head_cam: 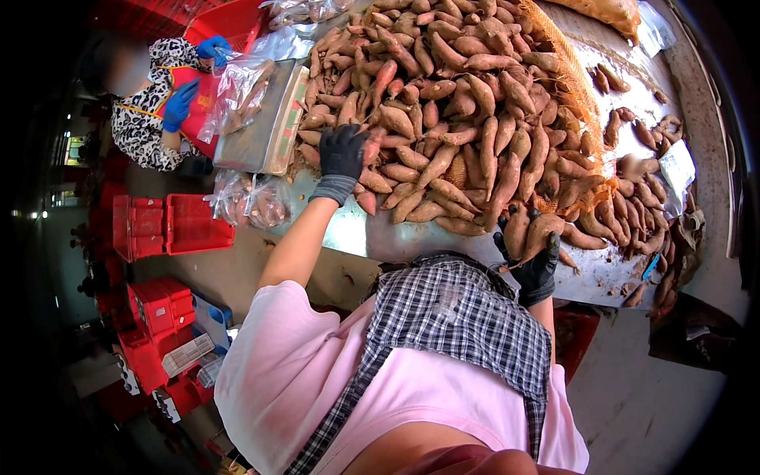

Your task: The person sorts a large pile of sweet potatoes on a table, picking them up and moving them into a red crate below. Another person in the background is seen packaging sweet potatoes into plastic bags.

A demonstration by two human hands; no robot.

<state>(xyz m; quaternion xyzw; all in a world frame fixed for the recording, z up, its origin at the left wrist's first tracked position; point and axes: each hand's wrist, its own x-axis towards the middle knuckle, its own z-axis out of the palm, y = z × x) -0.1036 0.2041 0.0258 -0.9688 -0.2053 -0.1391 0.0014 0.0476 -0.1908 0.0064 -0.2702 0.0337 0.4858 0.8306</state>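
A large heap of sweet potatoes (439, 89) lies on a metal table (350, 228). My left hand (342, 155), in a black glove, is at the heap's left edge beside a reddish sweet potato (371, 148); its fingertips are hidden, so its grip does not show. My right hand (534, 261), also black-gloved, is palm up near the table's front edge and holds two sweet potatoes, one (518, 233) next to the other (541, 234). An orange mesh sack (573, 77) lies spread around and partly under the heap.
A scale (255, 133) bearing a clear bag of sweet potatoes stands left; filled bags (249, 202) sit beside it. A co-worker's blue-gloved hands (180, 105) are beyond. Red crates (199, 222) stand at lower left. More sweet potatoes (635, 208) and a blue-handled tool (651, 266) lie right.
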